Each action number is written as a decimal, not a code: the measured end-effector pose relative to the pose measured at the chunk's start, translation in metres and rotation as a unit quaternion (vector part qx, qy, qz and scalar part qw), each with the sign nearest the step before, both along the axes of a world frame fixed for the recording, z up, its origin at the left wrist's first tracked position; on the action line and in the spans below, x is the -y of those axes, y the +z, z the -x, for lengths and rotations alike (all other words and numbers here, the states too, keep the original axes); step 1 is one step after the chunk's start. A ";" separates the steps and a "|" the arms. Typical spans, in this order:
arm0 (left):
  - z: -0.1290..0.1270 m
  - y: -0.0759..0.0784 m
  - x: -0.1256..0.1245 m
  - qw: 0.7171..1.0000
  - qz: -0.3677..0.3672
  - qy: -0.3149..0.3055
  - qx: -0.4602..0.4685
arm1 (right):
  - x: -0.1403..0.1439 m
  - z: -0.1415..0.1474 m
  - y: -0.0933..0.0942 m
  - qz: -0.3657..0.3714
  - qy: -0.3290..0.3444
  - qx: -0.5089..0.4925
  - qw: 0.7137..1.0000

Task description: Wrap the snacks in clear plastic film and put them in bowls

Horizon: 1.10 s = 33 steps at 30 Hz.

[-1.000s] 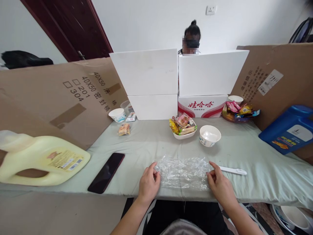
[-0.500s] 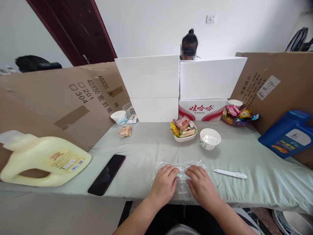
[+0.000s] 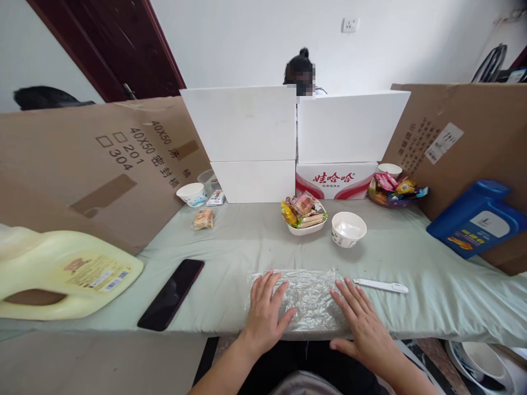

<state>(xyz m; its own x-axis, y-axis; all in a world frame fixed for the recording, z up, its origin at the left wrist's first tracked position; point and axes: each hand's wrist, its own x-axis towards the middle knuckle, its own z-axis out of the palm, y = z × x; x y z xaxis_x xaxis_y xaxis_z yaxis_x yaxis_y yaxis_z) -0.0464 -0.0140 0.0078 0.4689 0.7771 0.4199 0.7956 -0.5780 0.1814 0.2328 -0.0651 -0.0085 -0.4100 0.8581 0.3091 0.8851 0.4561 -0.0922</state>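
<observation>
A crinkled sheet of clear plastic film (image 3: 310,299) lies spread at the front edge of the cloth-covered table. My left hand (image 3: 265,310) rests on its left side, fingers stretched and thumb apart. Over the sheet's right edge is my right hand (image 3: 362,318), also with fingers extended; whether its palm touches the film I cannot tell. Just beyond the right fingertips lies a white utility knife (image 3: 381,286). A paper bowl (image 3: 348,229) with something clear inside stands farther back. Beside it sits a white dish (image 3: 307,229) heaped with wrapped snacks.
To the left are a black phone (image 3: 171,294), a pale yellow jug (image 3: 94,291), a wrapped snack (image 3: 203,219) and a paper bowl (image 3: 192,195). White boxes (image 3: 251,126) wall off the back, a person (image 3: 300,74) behind them. On the right are a candy bowl (image 3: 395,198) and blue bottle (image 3: 480,219).
My hands have moved apart, with the fingers now spread wider. The plastic film between them lies flatter and shows a larger area. The camera view has shifted slightly.
</observation>
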 end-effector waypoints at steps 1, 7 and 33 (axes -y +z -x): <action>0.003 0.004 0.004 1.000 -0.001 -0.015 0.017 | 0.002 -0.001 0.006 0.020 0.035 -0.001 0.999; 0.040 0.010 0.025 0.992 0.099 -0.078 -0.003 | 0.010 -0.003 0.017 0.073 0.071 -0.072 0.992; -0.003 0.008 -0.003 0.999 -0.017 0.022 -0.018 | -0.018 0.033 0.015 -0.067 0.015 -0.015 0.998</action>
<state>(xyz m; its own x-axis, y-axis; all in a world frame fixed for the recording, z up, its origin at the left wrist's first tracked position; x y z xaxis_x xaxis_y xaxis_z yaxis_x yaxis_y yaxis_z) -0.0431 -0.0111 0.0153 0.4496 0.7825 0.4308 0.8259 -0.5479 0.1334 0.2002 -0.0471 0.0066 -0.4234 0.7961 0.4325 0.8690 0.4918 -0.0547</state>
